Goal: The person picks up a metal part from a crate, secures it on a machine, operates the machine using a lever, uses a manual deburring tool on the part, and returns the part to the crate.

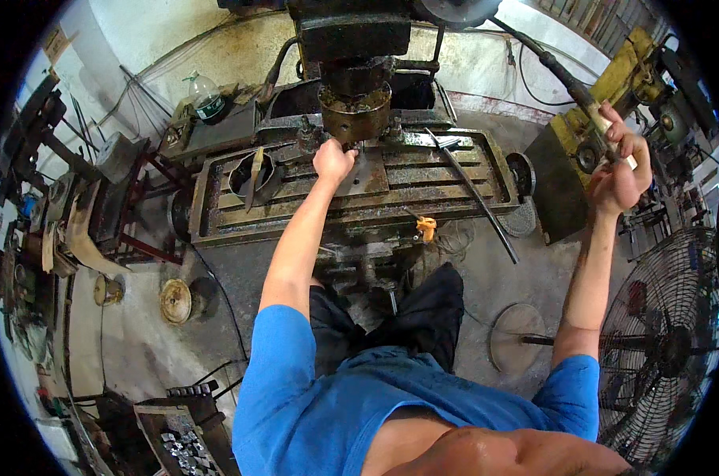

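My left hand (333,161) is closed at the slotted machine table (288,216), just below the round metal collar (358,119) under the machine head (350,36). What its fingers hold, if anything, is hidden. A flat metal plate (367,176) lies beside that hand. Up at the right, my right hand (623,170) is wrapped round the pale grip of a long dark lever (562,73) that runs up to the machine head.
On the table's left stands a cut-open container (248,176) with a flat wooden-looking stick (255,178). A long metal bar (480,198) overhangs the front right edge. An orange-yellow object (425,229) sits at the front. A floor fan (669,349) stands at my right.
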A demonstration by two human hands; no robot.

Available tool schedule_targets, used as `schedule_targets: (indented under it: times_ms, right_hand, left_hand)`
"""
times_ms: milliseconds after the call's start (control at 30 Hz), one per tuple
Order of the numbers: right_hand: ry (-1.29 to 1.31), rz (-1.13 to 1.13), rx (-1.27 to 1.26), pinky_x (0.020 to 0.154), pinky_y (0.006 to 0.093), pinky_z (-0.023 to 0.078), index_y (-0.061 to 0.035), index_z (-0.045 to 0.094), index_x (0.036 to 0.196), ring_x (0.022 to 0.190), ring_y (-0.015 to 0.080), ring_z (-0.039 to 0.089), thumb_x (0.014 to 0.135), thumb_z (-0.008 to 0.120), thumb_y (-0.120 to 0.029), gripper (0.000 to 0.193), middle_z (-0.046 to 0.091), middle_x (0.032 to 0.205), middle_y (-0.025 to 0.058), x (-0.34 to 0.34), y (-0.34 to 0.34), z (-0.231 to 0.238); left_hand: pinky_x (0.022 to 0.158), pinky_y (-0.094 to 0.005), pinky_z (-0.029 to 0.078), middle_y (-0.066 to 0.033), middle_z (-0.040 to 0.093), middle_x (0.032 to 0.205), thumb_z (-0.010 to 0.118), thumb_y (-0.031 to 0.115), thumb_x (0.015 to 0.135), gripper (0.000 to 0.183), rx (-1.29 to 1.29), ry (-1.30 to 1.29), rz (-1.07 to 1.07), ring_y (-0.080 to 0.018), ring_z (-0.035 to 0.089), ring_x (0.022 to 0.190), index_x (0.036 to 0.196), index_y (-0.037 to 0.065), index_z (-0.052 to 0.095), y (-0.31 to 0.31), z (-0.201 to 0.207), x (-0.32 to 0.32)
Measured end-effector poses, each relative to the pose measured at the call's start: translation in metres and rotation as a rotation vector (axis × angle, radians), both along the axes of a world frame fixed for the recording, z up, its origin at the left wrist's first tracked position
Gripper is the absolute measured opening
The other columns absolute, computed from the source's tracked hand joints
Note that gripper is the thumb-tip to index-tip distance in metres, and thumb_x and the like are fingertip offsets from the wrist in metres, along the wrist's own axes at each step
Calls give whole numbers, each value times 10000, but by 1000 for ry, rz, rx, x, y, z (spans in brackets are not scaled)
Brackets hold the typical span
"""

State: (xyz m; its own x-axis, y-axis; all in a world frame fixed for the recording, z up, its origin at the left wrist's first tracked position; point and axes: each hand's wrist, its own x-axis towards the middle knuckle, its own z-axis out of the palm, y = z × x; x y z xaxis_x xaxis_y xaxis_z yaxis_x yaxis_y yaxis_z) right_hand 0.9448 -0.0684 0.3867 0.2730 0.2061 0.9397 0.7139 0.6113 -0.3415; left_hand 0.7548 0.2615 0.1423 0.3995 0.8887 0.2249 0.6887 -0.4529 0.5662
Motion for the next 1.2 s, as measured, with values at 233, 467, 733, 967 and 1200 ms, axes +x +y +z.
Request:
schedule_targets:
  times_ms: [233, 467, 733, 967, 1200]
  right_hand:
    - [61, 91, -16, 991, 529, 233, -47, 415, 729, 1097, 411, 443, 633, 497, -132, 152, 506, 877, 128, -1, 3, -22]
    - [111, 116, 36, 990, 524, 241, -36, 413, 721, 1090, 396, 453, 604, 454, -103, 141, 505, 885, 147, -2, -1, -25]
    - [109, 111, 62, 980, 533, 259, -14, 428, 713, 1052, 392, 475, 582, 469, -116, 171, 507, 858, 160, -5, 6, -11]
    - [159, 104, 97, 986, 537, 254, -14, 433, 710, 1045, 383, 478, 589, 459, -96, 148, 511, 863, 159, -8, 5, -17]
    - [120, 139, 92, 983, 538, 257, -28, 417, 684, 1057, 370, 485, 600, 455, -78, 105, 525, 869, 159, -3, 4, -23]
  left_hand:
    - [681, -417, 490, -193, 629, 798, 703, 312, 665, 372, -105, -13, -75, -346, 609, 794, 870, 15, 612, 16, -9, -12]
    - [585, -413, 481, -122, 616, 829, 595, 340, 772, 391, 452, -18, 35, -307, 609, 695, 1100, 132, 552, -21, 42, -154]
    - [574, -446, 481, -172, 626, 721, 543, 298, 813, 383, 355, 404, 87, -340, 618, 658, 1135, 94, 520, -8, 24, -207]
    - [688, -373, 478, -189, 627, 788, 524, 194, 828, 236, 61, -474, -110, -333, 617, 770, 958, 27, 629, -21, 7, -154]
    - [671, -398, 474, -202, 618, 777, 532, 182, 821, 215, 132, -426, -44, -348, 607, 778, 918, 22, 637, -22, 7, -60]
